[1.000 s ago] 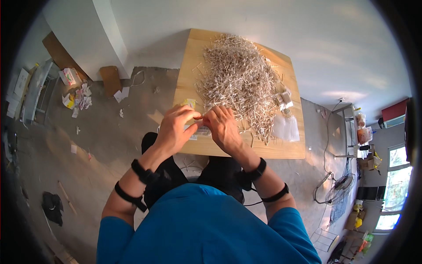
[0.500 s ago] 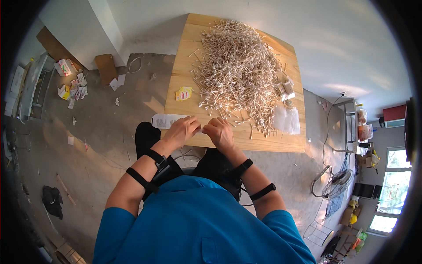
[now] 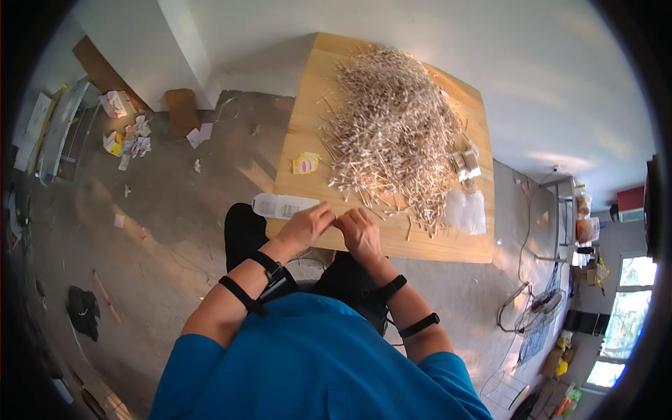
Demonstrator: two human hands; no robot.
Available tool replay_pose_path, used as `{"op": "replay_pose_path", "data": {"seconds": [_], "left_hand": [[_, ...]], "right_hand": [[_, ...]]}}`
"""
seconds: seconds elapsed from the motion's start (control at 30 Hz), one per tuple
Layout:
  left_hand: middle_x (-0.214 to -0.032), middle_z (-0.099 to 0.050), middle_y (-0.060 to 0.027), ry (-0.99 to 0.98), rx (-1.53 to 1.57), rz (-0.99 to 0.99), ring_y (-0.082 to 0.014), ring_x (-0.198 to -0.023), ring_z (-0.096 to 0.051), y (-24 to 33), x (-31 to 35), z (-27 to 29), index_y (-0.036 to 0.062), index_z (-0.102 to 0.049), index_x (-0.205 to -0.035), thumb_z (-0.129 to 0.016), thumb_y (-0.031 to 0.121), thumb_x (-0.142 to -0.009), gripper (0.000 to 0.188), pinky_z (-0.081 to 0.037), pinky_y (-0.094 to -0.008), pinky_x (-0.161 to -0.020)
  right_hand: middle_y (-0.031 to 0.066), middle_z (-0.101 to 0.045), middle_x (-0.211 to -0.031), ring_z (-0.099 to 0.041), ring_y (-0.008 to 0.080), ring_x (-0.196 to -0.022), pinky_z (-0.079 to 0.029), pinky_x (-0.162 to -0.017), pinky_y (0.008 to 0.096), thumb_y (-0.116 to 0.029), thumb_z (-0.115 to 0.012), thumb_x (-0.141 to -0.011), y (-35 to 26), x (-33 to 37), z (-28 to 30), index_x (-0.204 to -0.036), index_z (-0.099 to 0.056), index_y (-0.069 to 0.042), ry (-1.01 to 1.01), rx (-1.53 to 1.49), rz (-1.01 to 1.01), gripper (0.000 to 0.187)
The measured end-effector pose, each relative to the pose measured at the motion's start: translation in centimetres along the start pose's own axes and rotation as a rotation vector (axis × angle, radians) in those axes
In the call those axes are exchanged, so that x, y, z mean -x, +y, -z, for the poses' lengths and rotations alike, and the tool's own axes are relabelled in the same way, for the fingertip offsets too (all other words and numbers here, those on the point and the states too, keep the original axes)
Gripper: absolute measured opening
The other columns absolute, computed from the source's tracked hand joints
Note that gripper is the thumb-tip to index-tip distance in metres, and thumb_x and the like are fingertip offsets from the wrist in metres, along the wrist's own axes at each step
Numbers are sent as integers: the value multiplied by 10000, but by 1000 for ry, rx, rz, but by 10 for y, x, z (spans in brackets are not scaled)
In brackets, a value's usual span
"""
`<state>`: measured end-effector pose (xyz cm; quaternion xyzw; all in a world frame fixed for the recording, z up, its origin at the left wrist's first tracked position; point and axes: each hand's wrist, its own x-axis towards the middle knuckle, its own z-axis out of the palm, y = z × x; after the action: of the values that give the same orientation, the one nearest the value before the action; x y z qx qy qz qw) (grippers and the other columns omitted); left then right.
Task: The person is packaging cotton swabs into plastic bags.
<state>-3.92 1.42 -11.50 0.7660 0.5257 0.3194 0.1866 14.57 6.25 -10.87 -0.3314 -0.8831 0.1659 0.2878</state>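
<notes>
At the near edge of the wooden table (image 3: pixel 427 246), my left hand (image 3: pixel 308 225) is closed in a pinch, its fingertips almost meeting those of my right hand (image 3: pixel 359 234). My right hand is bent inward with its fingers pressed together. What lies between the fingertips is too small and covered to name. Beside my left hand, a long white printed packet (image 3: pixel 280 206) rests on the tabletop, its right end hidden behind the fingers. Beyond both hands rises a large heap of cotton swabs (image 3: pixel 392 126), with several loose ones scattered along its near side.
Small yellow and white cards (image 3: pixel 305 163) lie left of the heap. To its right are clear plastic bags (image 3: pixel 465 211) and a bundled pack (image 3: pixel 465 162). A fan (image 3: pixel 542 302) stands on the floor at right; paper scraps (image 3: pixel 136 136) litter the floor at left.
The whole view has shifted, so table and hands appear lower and farther right. Both hands stay close together at the table edge, with only slight finger movement.
</notes>
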Motion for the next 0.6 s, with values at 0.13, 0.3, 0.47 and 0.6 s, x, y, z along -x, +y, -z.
{"op": "replay_pose_path", "data": {"seconds": [0.13,0.3,0.47,0.6], "left_hand": [[-985,-557,-133,-14,-109,-74,-326,-918,-640,-2,3,-3,26,-577,-974,-608,68,-863,122,-544,-394,-743],[-1022,-544,-145,-88,-126,-76,-303,-964,-626,-7,5,-9,-3,-551,-1010,-568,82,-857,176,-533,-372,-831],[-1042,-532,-164,-128,-178,-96,-295,-989,-628,11,2,12,6,-539,-1039,-544,68,-852,197,-533,-362,-851],[-1016,-522,-180,-127,-237,-82,-292,-987,-627,-15,9,-13,-7,-543,-1051,-542,53,-835,224,-533,-345,-847]], "right_hand": [[94,-568,-845,-582,288,-808,-502,-684,403,-87,-659,-838,0,0,1,-872,-632,-71,-25,40,73,46],[109,-561,-848,-575,302,-830,-501,-686,406,-73,-652,-838,1,6,-2,-868,-626,-55,-47,34,90,43],[112,-563,-877,-589,300,-831,-512,-690,407,-75,-632,-854,-3,-8,4,-920,-615,-56,-39,62,58,70],[118,-588,-952,-645,320,-761,-529,-601,426,-33,-590,-874,17,6,-28,-993,-613,-67,-26,45,47,125]]}}
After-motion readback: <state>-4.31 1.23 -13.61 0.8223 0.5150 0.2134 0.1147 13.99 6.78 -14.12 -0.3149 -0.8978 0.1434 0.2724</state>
